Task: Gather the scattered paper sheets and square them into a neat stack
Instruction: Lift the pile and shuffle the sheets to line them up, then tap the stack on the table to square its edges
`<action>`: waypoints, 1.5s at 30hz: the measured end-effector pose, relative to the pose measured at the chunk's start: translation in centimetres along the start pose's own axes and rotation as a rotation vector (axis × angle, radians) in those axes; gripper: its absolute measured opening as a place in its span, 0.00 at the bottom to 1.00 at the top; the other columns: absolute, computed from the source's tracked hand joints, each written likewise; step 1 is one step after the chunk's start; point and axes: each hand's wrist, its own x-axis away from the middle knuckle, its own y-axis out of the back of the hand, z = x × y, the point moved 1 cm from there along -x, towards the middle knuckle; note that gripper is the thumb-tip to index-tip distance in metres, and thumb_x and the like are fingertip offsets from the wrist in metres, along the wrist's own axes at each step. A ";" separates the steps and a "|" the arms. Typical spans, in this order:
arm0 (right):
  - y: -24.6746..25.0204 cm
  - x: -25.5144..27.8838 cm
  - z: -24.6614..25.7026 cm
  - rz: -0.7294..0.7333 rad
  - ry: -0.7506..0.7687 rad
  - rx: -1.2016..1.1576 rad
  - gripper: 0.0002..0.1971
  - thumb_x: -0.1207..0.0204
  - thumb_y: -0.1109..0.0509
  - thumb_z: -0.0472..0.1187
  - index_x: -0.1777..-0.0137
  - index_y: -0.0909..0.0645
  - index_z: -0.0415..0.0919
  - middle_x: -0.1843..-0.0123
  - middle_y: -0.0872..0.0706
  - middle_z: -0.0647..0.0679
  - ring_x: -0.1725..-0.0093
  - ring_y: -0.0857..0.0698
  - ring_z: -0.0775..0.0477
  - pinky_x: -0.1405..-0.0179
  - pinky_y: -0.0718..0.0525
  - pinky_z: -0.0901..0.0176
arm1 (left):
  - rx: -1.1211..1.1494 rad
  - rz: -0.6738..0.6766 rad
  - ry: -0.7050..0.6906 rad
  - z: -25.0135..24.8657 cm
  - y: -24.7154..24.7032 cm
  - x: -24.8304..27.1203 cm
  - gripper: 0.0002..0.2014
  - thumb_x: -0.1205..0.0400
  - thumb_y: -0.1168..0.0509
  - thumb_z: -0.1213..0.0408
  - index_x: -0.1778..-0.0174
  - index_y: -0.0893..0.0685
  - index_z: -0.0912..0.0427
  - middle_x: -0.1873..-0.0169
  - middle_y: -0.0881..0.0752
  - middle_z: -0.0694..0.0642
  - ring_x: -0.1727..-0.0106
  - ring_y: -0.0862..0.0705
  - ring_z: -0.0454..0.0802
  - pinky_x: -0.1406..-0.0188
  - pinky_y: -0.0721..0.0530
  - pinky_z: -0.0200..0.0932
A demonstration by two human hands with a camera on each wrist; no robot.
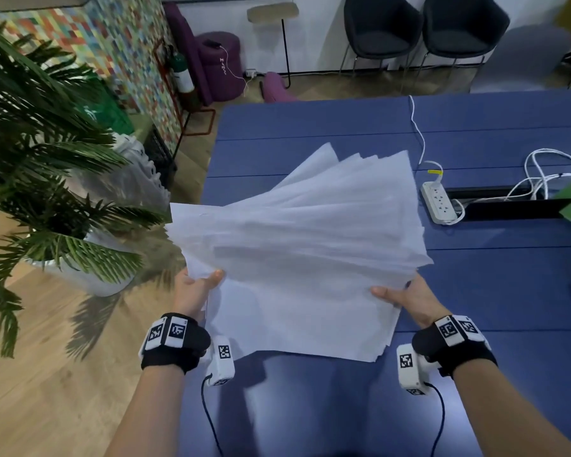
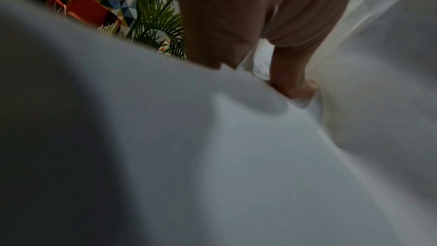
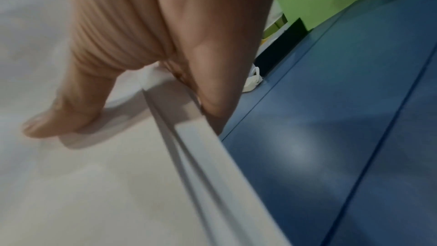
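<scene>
A loose, fanned bundle of white paper sheets [image 1: 304, 252] is lifted above the blue table [image 1: 475, 291], its far corners splayed apart and its left part hanging past the table's left edge. My left hand [image 1: 198, 285] grips the bundle's left side, thumb on top, other fingers hidden beneath. My right hand [image 1: 399, 296] grips the right side the same way. In the left wrist view the thumb [image 2: 293, 81] presses into the paper sheets [image 2: 212, 156]. The right wrist view has the thumb [image 3: 59, 119] on top of the paper sheets [image 3: 94, 184] and the fingers [image 3: 212, 81] curled under their edge.
A white power strip [image 1: 439, 201] with white cables [image 1: 541, 173] lies at the right of the table beside a black cable slot [image 1: 508, 209]. A potted palm [image 1: 47, 176] stands on the floor close to the left edge. Two dark chairs [image 1: 419, 31] stand beyond the table.
</scene>
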 end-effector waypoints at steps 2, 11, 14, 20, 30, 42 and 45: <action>-0.5 0.2 0.2 -0.018 -0.068 0.015 0.38 0.49 0.12 0.42 0.37 0.20 0.34 0.43 0.10 0.40 0.42 0.12 0.41 0.40 0.15 0.46 | -0.014 0.059 -0.007 0.0 -0.3 0.2 0.11 0.25 0.31 0.75 0.47 0.19 0.62 0.53 0.13 0.65 0.50 0.13 0.64 0.49 0.14 0.61; -0.1 0.8 -4.5 -0.203 -0.231 0.250 0.20 0.34 0.20 0.39 0.42 0.18 0.38 0.44 0.13 0.44 0.51 0.14 0.46 0.52 0.17 0.56 | -0.270 0.063 0.109 8.3 -0.2 -2.1 0.16 0.22 0.35 0.77 0.38 0.20 0.68 0.49 0.17 0.58 0.49 0.19 0.56 0.47 0.22 0.49; 0.4 0.4 -8.2 -0.196 -0.410 0.394 0.39 0.47 0.13 0.49 0.36 0.21 0.35 0.36 0.15 0.42 0.41 0.15 0.39 0.39 0.18 0.47 | -0.385 -0.020 0.197 11.8 -0.2 -2.4 0.14 0.23 0.34 0.75 0.41 0.18 0.75 0.52 0.16 0.61 0.52 0.19 0.56 0.46 0.20 0.51; 0.9 1.2 -9.5 -0.085 -0.692 0.807 0.48 0.41 0.16 0.46 0.25 0.39 0.30 0.29 0.24 0.36 0.31 0.22 0.35 0.36 0.20 0.47 | -0.385 -0.109 0.145 13.0 0.1 -3.1 0.12 0.18 0.44 0.72 0.44 0.18 0.69 0.50 0.23 0.57 0.49 0.26 0.55 0.47 0.30 0.44; 0.6 0.7 -8.5 -0.406 -0.295 0.791 0.17 0.34 0.20 0.36 0.56 0.27 0.36 0.54 0.16 0.38 0.55 0.20 0.39 0.57 0.24 0.54 | -0.455 0.033 0.155 13.7 1.1 -3.7 0.14 0.19 0.44 0.76 0.67 0.21 0.59 0.66 0.22 0.53 0.55 0.26 0.54 0.51 0.29 0.43; 0.1 -1.3 -7.2 -0.282 -0.199 0.935 0.23 0.28 0.25 0.43 0.35 0.27 0.45 0.59 0.17 0.48 0.54 0.18 0.42 0.56 0.25 0.56 | -0.263 0.068 0.214 10.1 -0.9 -0.4 0.23 0.25 0.27 0.60 0.35 0.22 0.57 0.45 0.16 0.52 0.59 0.16 0.47 0.60 0.20 0.37; 0.2 -1.5 -6.7 -0.287 -0.238 0.954 0.22 0.27 0.26 0.44 0.35 0.26 0.45 0.56 0.16 0.48 0.53 0.19 0.44 0.57 0.26 0.57 | 0.017 0.148 0.418 8.8 -1.6 0.0 0.31 0.30 0.33 0.35 0.39 0.17 0.54 0.47 0.11 0.53 0.55 0.12 0.51 0.63 0.17 0.44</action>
